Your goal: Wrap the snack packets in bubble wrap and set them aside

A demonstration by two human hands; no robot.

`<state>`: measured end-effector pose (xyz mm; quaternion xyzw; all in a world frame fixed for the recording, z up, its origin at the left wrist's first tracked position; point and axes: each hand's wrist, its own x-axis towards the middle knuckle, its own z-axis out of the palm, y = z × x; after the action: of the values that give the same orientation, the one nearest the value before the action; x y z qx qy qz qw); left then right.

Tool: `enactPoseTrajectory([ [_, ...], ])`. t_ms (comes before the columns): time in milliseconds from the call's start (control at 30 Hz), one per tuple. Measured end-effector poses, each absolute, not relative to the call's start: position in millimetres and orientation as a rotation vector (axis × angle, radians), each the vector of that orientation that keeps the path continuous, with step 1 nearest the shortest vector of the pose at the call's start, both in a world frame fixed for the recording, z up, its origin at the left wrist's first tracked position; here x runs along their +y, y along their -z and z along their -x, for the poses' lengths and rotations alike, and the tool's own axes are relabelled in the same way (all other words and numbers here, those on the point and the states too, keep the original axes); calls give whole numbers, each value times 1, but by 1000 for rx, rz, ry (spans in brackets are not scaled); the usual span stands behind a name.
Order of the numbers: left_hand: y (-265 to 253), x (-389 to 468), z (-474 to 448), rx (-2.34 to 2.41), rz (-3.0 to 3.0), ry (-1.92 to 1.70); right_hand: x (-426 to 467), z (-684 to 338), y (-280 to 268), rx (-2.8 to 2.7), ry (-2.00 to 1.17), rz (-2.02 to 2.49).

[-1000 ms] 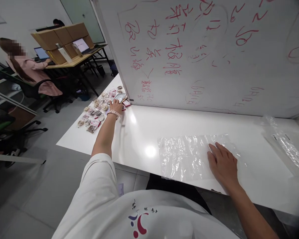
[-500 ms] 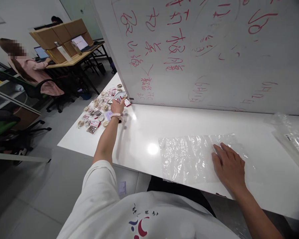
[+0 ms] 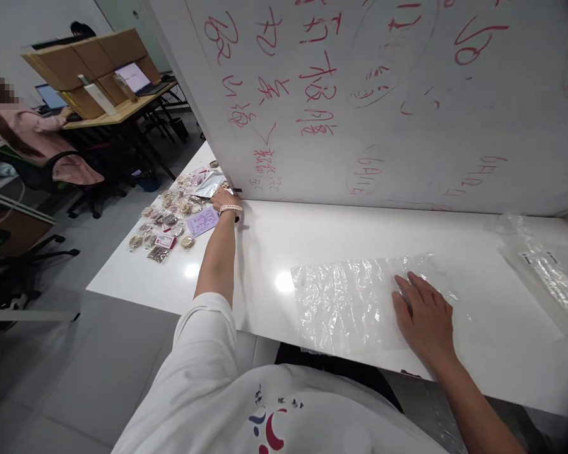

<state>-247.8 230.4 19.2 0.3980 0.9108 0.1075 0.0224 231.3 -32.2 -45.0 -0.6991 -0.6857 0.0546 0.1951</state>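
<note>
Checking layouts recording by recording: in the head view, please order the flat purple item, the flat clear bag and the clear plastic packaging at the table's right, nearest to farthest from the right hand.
1. Flat clear bag: directly under the right hand.
2. Clear plastic packaging: to that hand's right.
3. Flat purple item: far to its left, beside small packets.

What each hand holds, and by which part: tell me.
The right hand holds nothing; it lies on the right part of the crinkled clear plastic. Whether the left hand, by the small packets, grips anything cannot be told.
</note>
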Motion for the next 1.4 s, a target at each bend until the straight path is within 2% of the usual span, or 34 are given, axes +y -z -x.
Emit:
enactPoseTrajectory([
  [167, -36, 220, 257, 2721, -1393, -100, -32, -231, 45, -1920, -123, 1942],
  [467, -36, 125, 261, 2505, -1763, 281, -32, -230, 42, -1940, -107, 1888],
  [667, -64, 87, 184, 2392, -1858, 39, -31, -232, 42, -1889, -156, 1956],
  [733, -76, 58, 134, 2243, -2016, -85, -31, -234, 43, -1888, -148, 1956],
  [800, -78, 25, 75, 1898, -2233, -276, -31, -235, 44, -1896, -148, 1937],
  [900, -65, -14, -8, 1519, -2358, -214, -30, -235, 46, -1881, -156, 1919],
  [1000, -43, -31, -57, 1485, -2423, -17, -29, -236, 49, -1854, -163, 1912],
  [1067, -30, -39, -65, 1547, -2444, -31, -29, -237, 51, -1837, -162, 1904],
  [1233, -2, -82, -34, 1458, -2515, -531, -49, -240, 49, -1795, -136, 1822],
  [1400, 14, -98, -7, 1360, -2448, -739, -67, -231, 32, -1932, -241, 1426],
])
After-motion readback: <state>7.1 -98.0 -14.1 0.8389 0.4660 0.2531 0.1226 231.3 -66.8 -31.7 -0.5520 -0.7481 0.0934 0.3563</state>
